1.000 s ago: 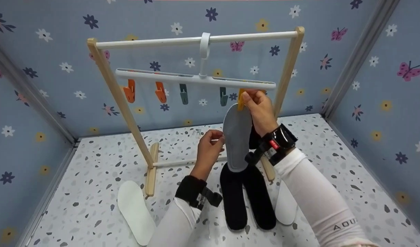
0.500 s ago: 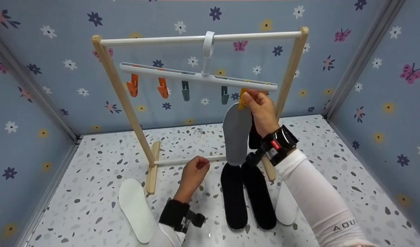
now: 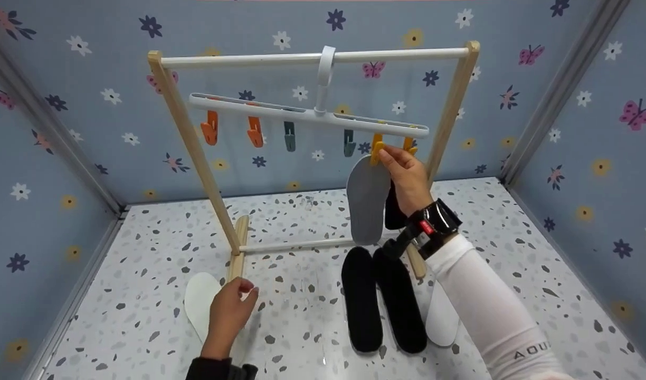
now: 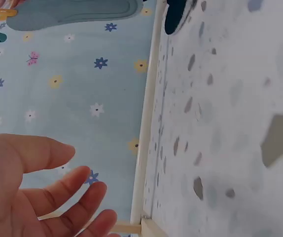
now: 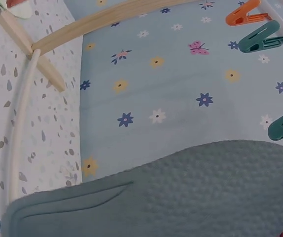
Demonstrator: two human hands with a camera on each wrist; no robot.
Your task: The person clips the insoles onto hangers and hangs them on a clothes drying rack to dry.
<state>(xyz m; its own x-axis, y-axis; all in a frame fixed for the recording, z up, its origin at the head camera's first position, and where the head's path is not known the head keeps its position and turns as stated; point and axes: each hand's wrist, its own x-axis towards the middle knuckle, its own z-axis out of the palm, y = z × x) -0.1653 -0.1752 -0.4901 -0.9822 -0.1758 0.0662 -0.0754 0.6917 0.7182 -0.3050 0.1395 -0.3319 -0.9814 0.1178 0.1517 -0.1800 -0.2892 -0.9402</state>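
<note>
Grey and long, an insole (image 3: 368,203) hangs nearly upright below a yellow clip (image 3: 376,156), the second from the right end of the white hanger (image 3: 281,112), which tilts down toward that end on its wooden rack (image 3: 194,150). The step in hand looks like fixing the insole in that clip. To do it well, the upper edge should sit deep and square in the clip, and the pressure should come off gently; a light downward tug would then test the grip, since the pictures do not show how firmly the clip bites. With the hanger tilted, letting go softly should limit any swing.

The right hand (image 3: 410,177) pinches the yellow clip between thumb and fingers, right at the insole's top. Just behind it a black insole (image 3: 394,208) hangs, partly hidden.

The left hand (image 3: 230,311) holds nothing: thumb and fingers curve loosely with a gap between them, well apart from the grey insole. In the head view it partly covers a white insole (image 3: 199,301) toward the left edge of the table (image 3: 302,316). Two black insoles (image 3: 362,306) lie side by side, right of the table's middle.
</note>
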